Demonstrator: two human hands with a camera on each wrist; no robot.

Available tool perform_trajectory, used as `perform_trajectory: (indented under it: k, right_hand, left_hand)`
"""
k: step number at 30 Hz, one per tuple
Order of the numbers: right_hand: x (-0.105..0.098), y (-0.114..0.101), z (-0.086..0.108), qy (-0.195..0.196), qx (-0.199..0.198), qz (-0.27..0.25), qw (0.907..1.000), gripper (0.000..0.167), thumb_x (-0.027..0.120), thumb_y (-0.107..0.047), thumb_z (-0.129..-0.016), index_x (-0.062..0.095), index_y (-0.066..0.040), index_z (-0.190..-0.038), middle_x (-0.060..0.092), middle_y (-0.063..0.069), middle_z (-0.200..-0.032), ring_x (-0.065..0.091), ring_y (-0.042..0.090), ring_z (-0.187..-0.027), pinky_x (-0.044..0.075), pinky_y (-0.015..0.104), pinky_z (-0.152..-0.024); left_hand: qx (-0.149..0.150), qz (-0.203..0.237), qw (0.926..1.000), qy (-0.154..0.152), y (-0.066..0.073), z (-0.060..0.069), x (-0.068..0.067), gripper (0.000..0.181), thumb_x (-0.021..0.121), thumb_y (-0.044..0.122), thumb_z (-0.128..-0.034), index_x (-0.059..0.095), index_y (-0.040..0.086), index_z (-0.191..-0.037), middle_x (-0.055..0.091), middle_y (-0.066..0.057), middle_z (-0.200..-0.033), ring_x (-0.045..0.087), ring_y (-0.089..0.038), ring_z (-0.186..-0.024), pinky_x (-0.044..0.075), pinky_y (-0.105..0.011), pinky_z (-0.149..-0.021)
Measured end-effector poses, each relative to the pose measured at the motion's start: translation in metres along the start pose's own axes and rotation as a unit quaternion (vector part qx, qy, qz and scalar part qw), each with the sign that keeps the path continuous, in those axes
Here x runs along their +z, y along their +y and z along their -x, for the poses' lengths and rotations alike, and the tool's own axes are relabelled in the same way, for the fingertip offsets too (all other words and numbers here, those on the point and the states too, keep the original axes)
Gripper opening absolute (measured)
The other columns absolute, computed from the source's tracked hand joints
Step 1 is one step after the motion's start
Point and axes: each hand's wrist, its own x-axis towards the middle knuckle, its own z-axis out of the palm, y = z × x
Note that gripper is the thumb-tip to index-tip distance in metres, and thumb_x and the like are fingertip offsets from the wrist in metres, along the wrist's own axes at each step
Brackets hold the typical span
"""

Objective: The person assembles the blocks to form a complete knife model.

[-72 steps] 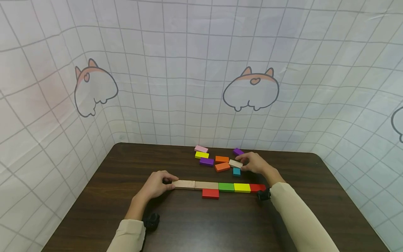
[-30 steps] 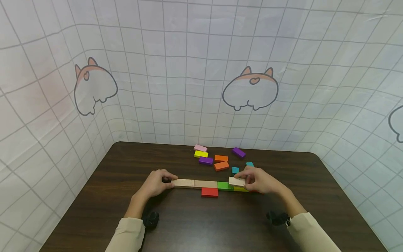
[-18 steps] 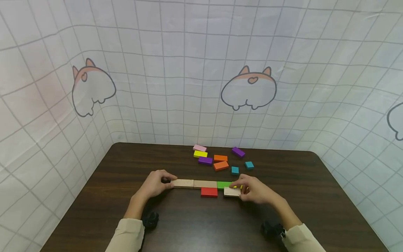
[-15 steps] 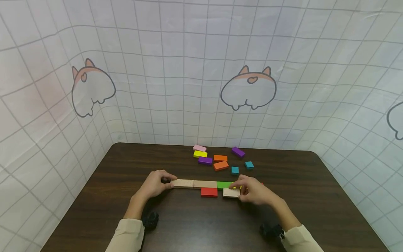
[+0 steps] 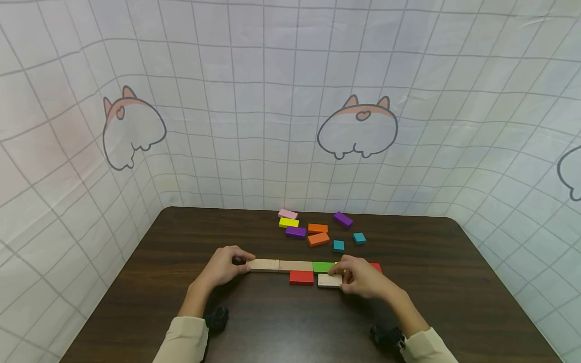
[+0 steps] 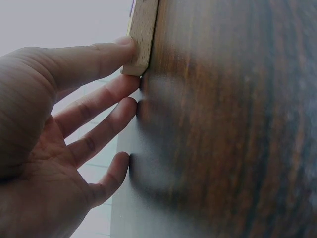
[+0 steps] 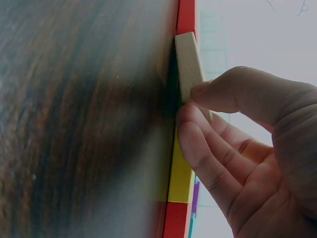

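In the head view a straight row runs across the table: two natural wood blocks, a green block (image 5: 323, 267), a yellow block (image 7: 181, 171) and a red end block (image 7: 177, 220). My left hand (image 5: 225, 266) pinches the left end of the leftmost wood block (image 5: 265, 265); its thumb lies on the block in the left wrist view. My right hand (image 5: 365, 277) pinches a pale wooden block (image 5: 329, 281) between thumb and fingers, in front of the green one. Left of it, a second red block (image 5: 301, 277) lies against the row's near side. The right hand partly covers the yellow block.
Behind the row lie loose blocks: pink (image 5: 288, 214), yellow (image 5: 288, 222), purple (image 5: 296, 232), two orange ones (image 5: 318, 239), another purple (image 5: 343, 219) and two small blue ones (image 5: 338, 246). A white gridded cloth (image 5: 281, 126) hangs behind the dark table (image 5: 281, 327).
My right hand has taken the pale block from the loose blocks, carried it over the row and brought it down on the near side, shifting slightly left and nearer. The left hand stays put.
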Motion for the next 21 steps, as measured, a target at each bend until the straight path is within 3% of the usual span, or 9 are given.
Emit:
perform_trajectory:
  k: [10, 21]
  right_hand:
    - [0.0035, -0.0040, -0.0005, 0.002, 0.001, 0.018, 0.9998, 0.031, 0.073, 0.001, -0.086, 0.076, -0.013, -0.113, 0.061, 0.001, -0.097, 0.058, 0.007, -0.077, 0.052, 0.020, -0.068]
    - [0.0063, -0.0012, -0.0022, 0.010, 0.017, 0.043, 0.9989, 0.023, 0.078, -0.010, -0.088, 0.077, -0.019, -0.109, 0.058, -0.002, -0.096, 0.055, 0.006, -0.073, 0.048, 0.021, -0.064]
  left_hand:
    - [0.000, 0.000, 1.0000, 0.001, -0.0008, -0.0006, 0.0004, 0.023, 0.081, 0.013, -0.0879, 0.081, 0.019, -0.110, 0.072, 0.004, -0.102, 0.063, -0.017, -0.095, 0.054, -0.039, -0.085]
    - [-0.001, 0.002, 1.0000, 0.001, -0.0004, -0.0002, 0.0003, 0.023, 0.081, 0.013, -0.0880, 0.081, 0.019, -0.110, 0.072, 0.004, -0.101, 0.063, -0.018, -0.096, 0.055, -0.040, -0.086]
